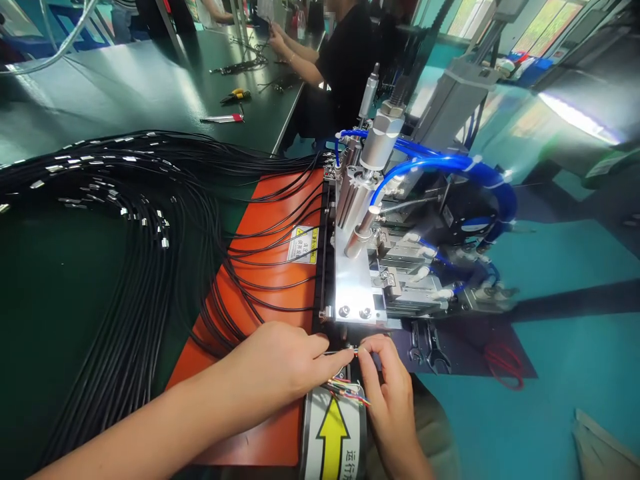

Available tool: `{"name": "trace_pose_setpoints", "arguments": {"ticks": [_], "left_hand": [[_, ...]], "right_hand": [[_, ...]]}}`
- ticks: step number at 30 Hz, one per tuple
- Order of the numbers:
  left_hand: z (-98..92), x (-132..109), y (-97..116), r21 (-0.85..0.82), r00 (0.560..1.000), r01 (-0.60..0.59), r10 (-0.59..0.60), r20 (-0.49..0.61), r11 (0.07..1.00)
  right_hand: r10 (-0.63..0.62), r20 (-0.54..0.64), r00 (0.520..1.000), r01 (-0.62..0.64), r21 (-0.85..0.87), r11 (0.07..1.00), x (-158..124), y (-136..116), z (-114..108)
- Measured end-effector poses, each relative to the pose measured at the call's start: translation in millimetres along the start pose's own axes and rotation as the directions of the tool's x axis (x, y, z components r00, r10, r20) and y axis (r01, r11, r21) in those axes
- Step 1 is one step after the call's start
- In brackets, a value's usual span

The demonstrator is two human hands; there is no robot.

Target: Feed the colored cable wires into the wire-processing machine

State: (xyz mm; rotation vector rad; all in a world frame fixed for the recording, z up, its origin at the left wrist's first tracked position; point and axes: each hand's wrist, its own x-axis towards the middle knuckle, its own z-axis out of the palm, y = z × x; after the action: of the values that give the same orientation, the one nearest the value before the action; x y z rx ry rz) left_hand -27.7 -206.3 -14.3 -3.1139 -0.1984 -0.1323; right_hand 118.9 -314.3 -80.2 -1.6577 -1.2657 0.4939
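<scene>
Fine coloured wires [346,392] fan out just below the person's hands, red, blue and green strands showing. The left hand [280,360] reaches in from the lower left, its fingers narrowed to a pinch on the wire ends. The right hand [387,393] closes from the other side, and the fingertips [367,347] of both hands nearly meet there. Under them lies an orange mat [265,253] with a warning label [303,244], and a white band with a yellow arrow [333,433] sits just below the wires. Black cables [150,220] with metal ferrules [125,213] sweep across the mat's left side. Beyond it stands a pneumatic clamping fixture [370,247] with blue air hoses [440,163], spanners [425,348] beside it. Farther off, a co-worker [345,60] works at a green workbench [125,87].
</scene>
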Motion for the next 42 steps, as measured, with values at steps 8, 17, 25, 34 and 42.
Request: {"name": "trace_pose_setpoints", "arguments": {"ticks": [8, 17, 25, 34, 42], "left_hand": [[-0.9, 3.1, -1.4, 0.032, 1.0, -0.014, 0.013, 0.024, 0.999], [-7.2, 9.6, -4.7, -0.039, 0.995, 0.023, -0.019, 0.095, 0.999], [-9.9, 13.3, -4.4, -0.071, 0.985, 0.056, -0.043, 0.164, 0.996], [4.3, -3.6, 5.2, -0.131, 0.975, 0.202, -0.212, -0.063, 0.97], [4.0, -23.5, -0.9, -0.334, 0.956, 0.214, -0.266, -0.12, 0.918]], "right_hand": [[0.085, -0.007, 0.996, -0.085, -0.064, 0.994, 1.7, -3.1, -1.6], [0.103, 0.072, 0.992, -0.105, 0.025, 0.994, 7.6, 0.7, -0.6], [0.055, 0.062, 0.997, -0.062, 0.122, 0.991, 7.9, 21.7, 6.1], [0.178, 0.288, 0.941, -0.236, 0.181, 0.955, 28.7, 3.1, -13.1], [0.212, 0.257, 0.943, -0.268, 0.208, 0.941, 20.6, 5.1, -9.8]]}}
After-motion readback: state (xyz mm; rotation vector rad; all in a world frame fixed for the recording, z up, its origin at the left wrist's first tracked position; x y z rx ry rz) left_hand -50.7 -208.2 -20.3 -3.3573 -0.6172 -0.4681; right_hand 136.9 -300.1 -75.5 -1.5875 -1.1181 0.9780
